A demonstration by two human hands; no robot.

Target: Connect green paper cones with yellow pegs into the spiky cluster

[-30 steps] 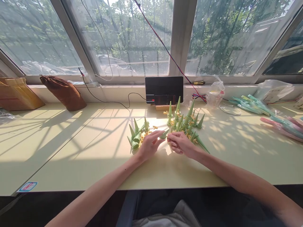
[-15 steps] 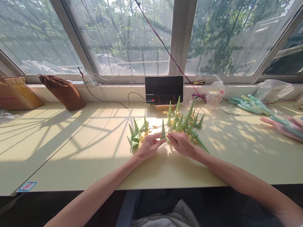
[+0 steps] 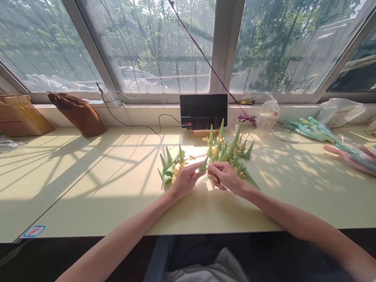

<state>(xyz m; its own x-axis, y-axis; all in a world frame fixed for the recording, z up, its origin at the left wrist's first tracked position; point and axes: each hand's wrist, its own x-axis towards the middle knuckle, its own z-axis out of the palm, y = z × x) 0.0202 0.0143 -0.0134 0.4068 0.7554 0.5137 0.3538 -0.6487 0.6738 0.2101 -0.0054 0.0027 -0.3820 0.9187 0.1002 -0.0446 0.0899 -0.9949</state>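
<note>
Between the thumb and fingers of my left hand [image 3: 187, 179] is a green cone [image 3: 203, 165], its tip leaning to the right. My right hand [image 3: 225, 177] is closed right beside it, fingers pinched on something too small to make out. Behind that hand stands a cluster of green cones [image 3: 236, 136], several of them upright, with small yellow pieces [image 3: 205, 140] on or among them. To the left of my left hand lies a smaller group of green cones [image 3: 167, 162], with more yellow pieces [image 3: 192, 158] nearby.
A black tablet [image 3: 203, 109] stands against the window ledge. At the left are a brown pouch [image 3: 78, 114] and a paper bag [image 3: 26, 116]. Toward the right sit a plastic-wrapped cup [image 3: 266, 117] and bagged teal and pink items [image 3: 313, 129]. A black cable [image 3: 132, 126] runs across the table.
The green cone in my left hand has tipped from upright toward the right. My right hand has turned, its fingers curling lower beside the cone.
</note>
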